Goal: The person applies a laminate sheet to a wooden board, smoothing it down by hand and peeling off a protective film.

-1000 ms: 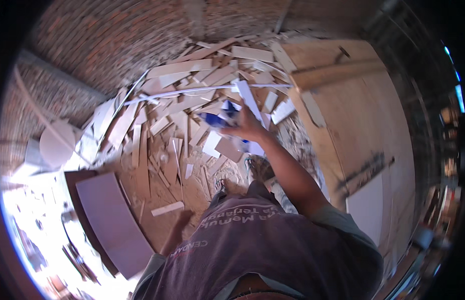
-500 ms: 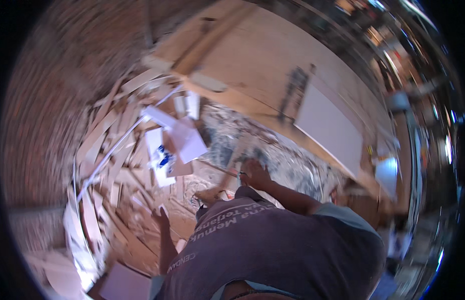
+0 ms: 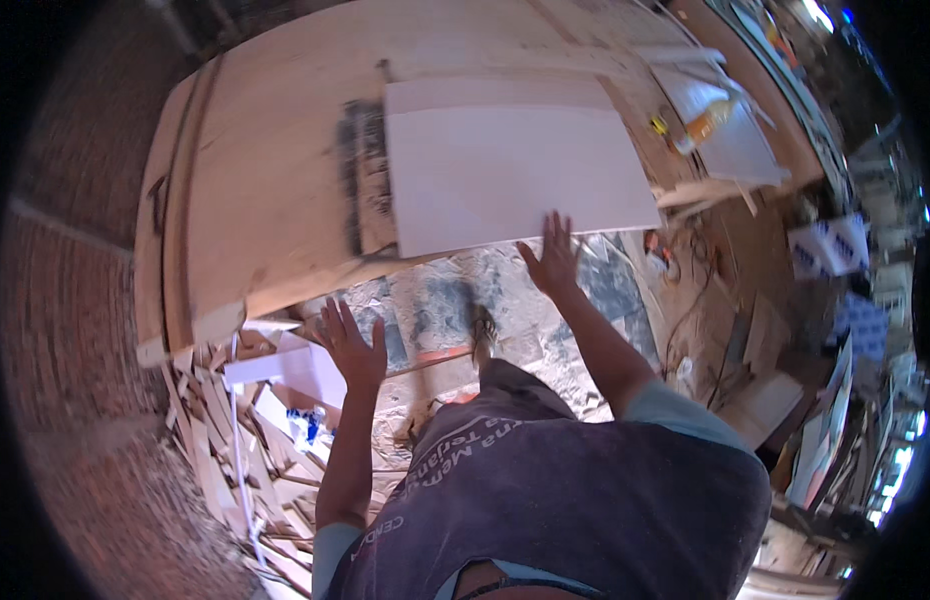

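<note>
A large white panel [image 3: 515,170] lies flat on the wooden workbench [image 3: 275,150], its near edge along the bench's front. My right hand [image 3: 553,262] is open with fingers spread, its fingertips over that near edge; whether they touch it I cannot tell. To the left, my left hand [image 3: 353,348] is raised in front of the bench, open and holding nothing. Beside the panel's left edge, a dark slotted opening or patch [image 3: 365,180] shows in the bench top.
Wood offcuts [image 3: 220,430] and white scraps [image 3: 295,370] are heaped at the lower left, beside a brick wall [image 3: 75,330]. A bottle [image 3: 707,125] and a yellow tape measure [image 3: 659,125] lie on the bench's right. Cables [image 3: 700,270] trail across the dusty floor at the right.
My view has swung right, bringing the bench and panel to the centre. My left hand has risen from beside the offcuts toward the bench; my right hand has moved to the panel's near edge.
</note>
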The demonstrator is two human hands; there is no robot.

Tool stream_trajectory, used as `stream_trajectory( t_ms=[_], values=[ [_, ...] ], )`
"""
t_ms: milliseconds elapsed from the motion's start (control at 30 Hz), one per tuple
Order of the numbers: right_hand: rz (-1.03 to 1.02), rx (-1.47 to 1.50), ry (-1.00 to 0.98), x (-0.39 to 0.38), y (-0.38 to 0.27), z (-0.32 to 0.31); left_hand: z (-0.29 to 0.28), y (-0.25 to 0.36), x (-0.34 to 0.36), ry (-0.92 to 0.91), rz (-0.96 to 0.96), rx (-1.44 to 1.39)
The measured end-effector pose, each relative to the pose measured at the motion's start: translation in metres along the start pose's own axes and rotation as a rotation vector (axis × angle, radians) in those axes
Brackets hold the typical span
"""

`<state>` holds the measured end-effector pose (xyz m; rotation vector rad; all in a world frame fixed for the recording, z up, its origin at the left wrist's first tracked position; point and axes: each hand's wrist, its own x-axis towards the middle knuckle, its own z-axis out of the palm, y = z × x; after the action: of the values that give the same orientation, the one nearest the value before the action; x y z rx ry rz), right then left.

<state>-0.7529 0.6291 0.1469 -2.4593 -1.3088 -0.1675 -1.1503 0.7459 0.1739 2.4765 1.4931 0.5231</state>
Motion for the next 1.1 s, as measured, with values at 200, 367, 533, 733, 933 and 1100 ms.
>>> stream_trajectory(
  t_ms=[200, 367, 533, 733, 933, 1100],
  values=[
    [-0.164, -0.053, -0.155, 0.118, 0.024, 0.041, 0.084, 0.117, 0.171, 0.044, 0.190, 0.093],
    [-0.067, 0.064, -0.292, 0.117, 0.027, 0.042, 0.129, 0.157, 0.244, -0.048, 0.284, 0.157],
    [-0.014, 0.162, -0.198, 0.126, 0.062, 0.038, 0.179, 0.164, 0.273, -0.251, 0.289, 0.262],
    [1.000, -0.348, 0.404, 0.076, 0.248, 0.016, 0.179, 0.172, 0.273, -0.206, 0.284, 0.208],
    [1.251, 0.722, 0.315, 0.093, 0.293, -0.007, 0.173, 0.172, 0.282, -0.275, 0.277, 0.121],
    [1.311, 0.833, 0.319, 0.124, 0.290, -0.010, 0.161, 0.172, 0.285, -0.355, 0.282, 0.128]
  ],
)
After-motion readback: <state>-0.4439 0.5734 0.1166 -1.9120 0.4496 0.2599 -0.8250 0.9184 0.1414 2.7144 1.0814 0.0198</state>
